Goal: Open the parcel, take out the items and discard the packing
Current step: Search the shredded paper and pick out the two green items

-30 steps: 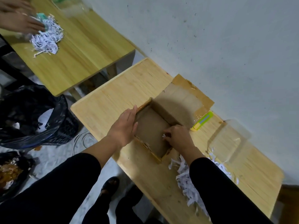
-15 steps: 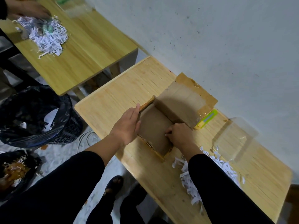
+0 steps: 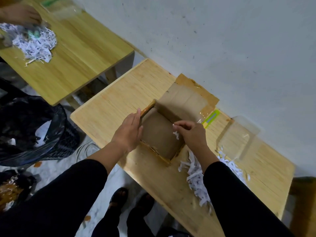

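Brown cardboard box (image 3: 160, 134), flaps open, lying on wooden counter (image 3: 119, 103); left hand (image 3: 129, 132) pressing flat-fingered against its wall, right hand (image 3: 191, 132) pinching white paper shreds (image 3: 176, 135), fingertips partly hiding.

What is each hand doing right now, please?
Left hand: open, straight fingers pressed against the cardboard box wall.
Right hand: pinching a few shredded paper strips over the box.

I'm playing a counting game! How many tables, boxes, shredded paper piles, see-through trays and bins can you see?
Wooden tables: 2, the near one and the far one
Cardboard boxes: 1, open
Shredded paper piles: 2, by the box and on the far table
Clear trays: 2, near and far
Bins with black bags: 1
Total: 8
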Demonstrator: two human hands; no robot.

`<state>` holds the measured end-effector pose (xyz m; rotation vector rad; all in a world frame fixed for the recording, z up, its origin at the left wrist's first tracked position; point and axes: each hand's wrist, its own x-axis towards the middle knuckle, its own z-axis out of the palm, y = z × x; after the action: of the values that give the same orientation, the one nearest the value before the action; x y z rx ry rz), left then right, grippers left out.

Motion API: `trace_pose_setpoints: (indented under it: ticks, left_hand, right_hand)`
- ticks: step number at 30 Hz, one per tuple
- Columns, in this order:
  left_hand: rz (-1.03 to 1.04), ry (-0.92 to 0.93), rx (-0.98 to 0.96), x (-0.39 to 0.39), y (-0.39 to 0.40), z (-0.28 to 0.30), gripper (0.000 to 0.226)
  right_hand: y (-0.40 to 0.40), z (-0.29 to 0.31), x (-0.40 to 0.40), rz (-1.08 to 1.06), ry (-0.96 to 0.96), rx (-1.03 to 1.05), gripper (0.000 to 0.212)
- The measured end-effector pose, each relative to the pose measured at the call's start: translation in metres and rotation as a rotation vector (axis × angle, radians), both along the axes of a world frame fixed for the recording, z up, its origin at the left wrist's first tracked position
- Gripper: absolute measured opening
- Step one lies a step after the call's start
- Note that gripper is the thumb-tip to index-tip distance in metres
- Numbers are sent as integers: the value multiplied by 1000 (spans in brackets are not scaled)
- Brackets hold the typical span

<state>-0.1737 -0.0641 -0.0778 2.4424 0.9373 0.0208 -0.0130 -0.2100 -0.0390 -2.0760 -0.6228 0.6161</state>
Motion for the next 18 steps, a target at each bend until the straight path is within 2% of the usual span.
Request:
trace_pose_setpoints:
  ticks: [13,16,18]
  left_hand:
    - [-109,-24,-50,-5,7,4,68]
    - [-155,-62,11,-6,10,7,63]
    - [-220,-103,83,-7,10,10,56]
  right_hand:
    - [-54,33,-22,-431,131,188,9]
    - [-70,40,-30,-536,99,168,14]
    - [-81,42,-36,-584,50,128,9]
